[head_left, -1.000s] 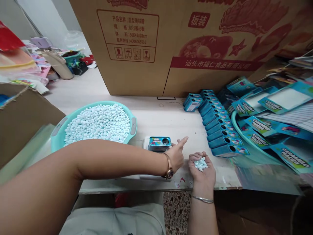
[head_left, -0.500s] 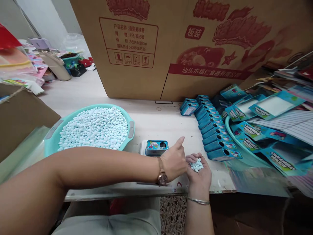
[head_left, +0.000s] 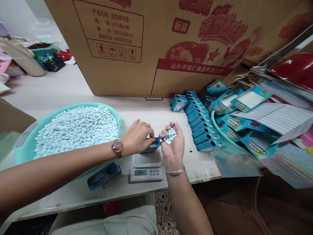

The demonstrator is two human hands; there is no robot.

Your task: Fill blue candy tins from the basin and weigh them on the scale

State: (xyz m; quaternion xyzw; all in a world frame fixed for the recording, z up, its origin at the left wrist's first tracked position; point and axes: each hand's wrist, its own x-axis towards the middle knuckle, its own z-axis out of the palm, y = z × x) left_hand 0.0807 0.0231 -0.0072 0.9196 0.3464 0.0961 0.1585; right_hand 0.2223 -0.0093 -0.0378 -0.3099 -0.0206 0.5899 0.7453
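My left hand [head_left: 137,137], with a watch on the wrist, rests its fingers on a small blue tin [head_left: 151,147] that sits on a white digital scale [head_left: 146,166]. My right hand [head_left: 171,143] is cupped palm up right beside the tin, holding a heap of pale blue candies [head_left: 169,135]. A second blue tin [head_left: 104,175] lies on the table below my left forearm. A teal basin [head_left: 120,125] full of the same candies stands at the left.
A large printed cardboard box [head_left: 151,42] walls off the back. A row of blue tins [head_left: 201,130] lies to the right, next to a teal tub [head_left: 221,135] holding printed cards. Stacked sheets fill the right side; clutter sits far left.
The view has shifted and both hands moved up onto the scale. My left hand, pointing before, now grips the tin; my right hand has risen beside it with the candies.
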